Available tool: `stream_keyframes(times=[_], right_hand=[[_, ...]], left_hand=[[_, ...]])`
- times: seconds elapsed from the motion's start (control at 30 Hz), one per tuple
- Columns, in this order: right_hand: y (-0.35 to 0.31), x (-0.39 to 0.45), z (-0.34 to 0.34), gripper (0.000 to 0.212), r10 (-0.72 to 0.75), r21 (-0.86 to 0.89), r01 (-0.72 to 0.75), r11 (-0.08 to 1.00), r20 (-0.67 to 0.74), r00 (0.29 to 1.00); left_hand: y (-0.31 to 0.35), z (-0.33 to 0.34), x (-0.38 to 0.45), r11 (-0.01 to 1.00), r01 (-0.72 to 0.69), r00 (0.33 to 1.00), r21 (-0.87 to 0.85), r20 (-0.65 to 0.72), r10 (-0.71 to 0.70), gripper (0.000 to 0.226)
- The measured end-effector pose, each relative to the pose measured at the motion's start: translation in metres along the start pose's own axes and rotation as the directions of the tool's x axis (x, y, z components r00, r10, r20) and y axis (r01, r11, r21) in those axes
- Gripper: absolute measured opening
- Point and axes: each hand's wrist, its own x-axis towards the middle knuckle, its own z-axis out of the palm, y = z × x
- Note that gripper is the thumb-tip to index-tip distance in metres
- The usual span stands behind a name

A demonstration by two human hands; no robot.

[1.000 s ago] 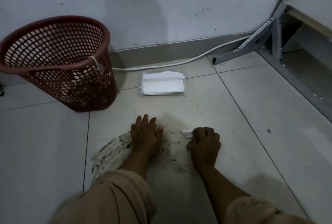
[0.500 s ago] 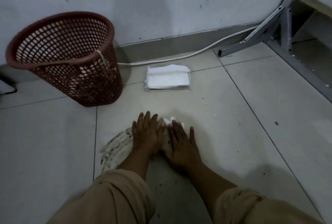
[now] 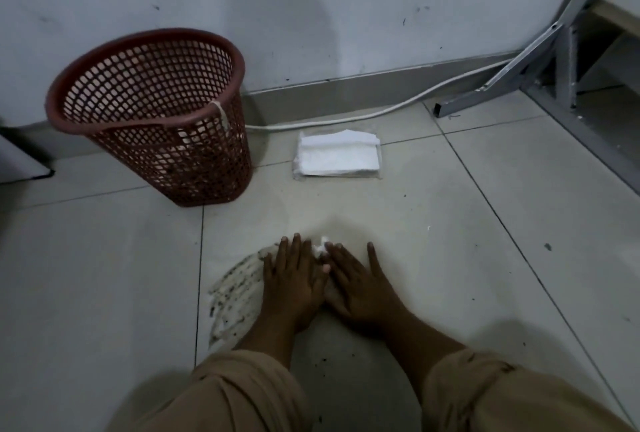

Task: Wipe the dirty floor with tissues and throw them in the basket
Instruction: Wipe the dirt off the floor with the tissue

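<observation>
My left hand point(image 3: 294, 279) lies flat, fingers spread, pressing on a large tissue point(image 3: 235, 289) that is streaked with dark dirt and fans out to its left on the floor tile. My right hand point(image 3: 360, 289) lies flat right beside it, fingers extended, over a crumpled white tissue point(image 3: 320, 249) that pokes out between the two hands. The red mesh basket point(image 3: 194, 161) stands upright by the wall, up and to the left of my hands. A pack of white tissues point(image 3: 337, 154) lies on the floor to the right of the basket.
A white cable point(image 3: 381, 111) runs along the skirting behind the tissue pack. A grey metal bracket frame point(image 3: 502, 85) stands at the right by the wall. Dark specks point(image 3: 322, 359) dot the tile near my knees. A dark-edged object point(image 3: 20, 161) sits at the far left.
My right hand, earlier a fist around a tissue off to the right, has slid left and flattened beside my left hand. The left hand has stayed on the dirty tissue.
</observation>
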Motion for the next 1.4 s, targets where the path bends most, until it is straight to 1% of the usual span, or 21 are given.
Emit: stream_keyframes(times=[0.1,0.27,0.33,0.4,0.47,0.53,0.57,0.63,0.7,0.73,0.8,0.87,0.9,0.97,1.03,1.1,1.2,1.27,1.3,1.33,1.4], right_hand=[[0.017,-0.021,-0.002,0.071,-0.025,-0.029,0.023,0.999,-0.078,0.997],[0.011,0.025,-0.007,0.08,0.214,-0.013,-0.214,0.977,0.006,0.977],[-0.001,0.037,-0.004,0.076,0.19,0.039,-0.19,0.981,0.004,0.982],[-0.005,0.028,-0.001,0.068,0.097,0.055,-0.095,0.994,-0.026,0.995],[-0.004,0.008,-0.002,0.053,0.042,0.061,-0.032,0.998,-0.162,0.986],[0.001,-0.007,-0.006,0.032,0.066,0.085,-0.04,0.996,-0.335,0.94],[0.003,-0.009,-0.01,0.025,0.101,0.117,-0.061,0.991,-0.369,0.924],[0.001,-0.006,-0.019,0.026,0.248,0.316,-0.143,0.938,-0.324,0.913],[-0.002,-0.001,-0.027,0.028,0.44,0.544,-0.262,0.797,-0.227,0.869],[-0.002,0.0,-0.028,0.022,0.513,0.576,-0.326,0.749,-0.194,0.836],[0.002,-0.002,-0.027,0.014,0.618,0.494,-0.494,0.715,-0.119,0.777],[0.01,-0.007,-0.025,0.013,0.73,0.403,-0.655,0.64,-0.052,0.681],[0.014,-0.009,-0.026,0.014,0.771,0.4,-0.692,0.601,-0.063,0.634],[0.018,-0.009,-0.028,0.017,0.822,0.451,-0.708,0.543,-0.113,0.558],[0.018,-0.006,-0.032,0.019,0.84,0.509,-0.696,0.506,-0.107,0.532],[0.017,-0.003,-0.034,0.016,0.83,0.578,-0.661,0.479,-0.053,0.555],[0.017,0.002,-0.04,0.011,0.789,0.773,-0.534,0.343,0.072,0.61],[0.017,0.006,-0.041,0.008,0.762,0.729,-0.575,0.372,0.114,0.637],[0.017,0.006,-0.04,0.007,0.777,0.655,-0.632,0.415,0.106,0.62],[0.017,0.005,-0.039,0.009,0.809,0.574,-0.684,0.45,0.061,0.584],[0.018,-0.002,-0.037,0.026,0.854,0.489,-0.718,0.495,-0.121,0.506]], left_hand=[[-0.009,0.0,0.001,0.999,-0.015,1.0,0.045,0.002,0.015,0.068],[-0.015,-0.002,0.003,1.0,0.003,1.0,0.02,-0.022,-0.003,0.069],[-0.017,-0.001,0.002,1.0,0.005,1.0,0.004,-0.013,-0.005,0.069],[-0.019,-0.001,0.002,1.0,0.01,1.0,-0.004,-0.014,-0.01,0.069],[-0.019,-0.002,0.002,1.0,0.014,1.0,0.004,-0.028,-0.014,0.069],[-0.017,-0.005,0.005,1.0,0.019,0.999,0.012,-0.032,-0.019,0.07],[-0.013,-0.005,0.007,1.0,0.022,0.999,0.011,-0.029,-0.021,0.07],[-0.005,-0.006,0.011,1.0,0.019,1.0,0.006,-0.023,-0.019,0.071],[0.004,-0.006,0.015,1.0,0.007,1.0,0.001,-0.023,-0.007,0.072],[0.009,-0.005,0.017,1.0,0.002,1.0,-0.001,-0.025,-0.002,0.072],[0.017,-0.005,0.02,1.0,0.02,0.999,-0.01,-0.036,-0.021,0.07],[0.022,-0.005,0.023,0.998,0.058,0.997,-0.029,-0.053,-0.059,0.068],[0.024,-0.005,0.024,0.997,0.071,0.996,-0.037,-0.057,-0.073,0.068],[0.026,-0.006,0.025,0.996,0.081,0.995,-0.04,-0.053,-0.083,0.067],[0.026,-0.006,0.024,0.996,0.084,0.995,-0.029,-0.05,-0.085,0.065],[0.026,-0.007,0.023,0.995,0.09,0.995,-0.029,-0.05,-0.092,0.065],[0.028,-0.008,0.023,0.996,0.083,0.995,-0.042,-0.046,-0.084,0.064],[0.029,-0.008,0.024,0.996,0.079,0.996,-0.047,-0.041,-0.08,0.063],[0.029,-0.008,0.025,0.996,0.078,0.996,-0.046,-0.037,-0.079,0.062],[0.029,-0.007,0.025,0.996,0.077,0.996,-0.043,-0.035,-0.078,0.062],[0.03,-0.006,0.026,0.997,0.073,0.996,-0.03,-0.041,-0.074,0.062]])
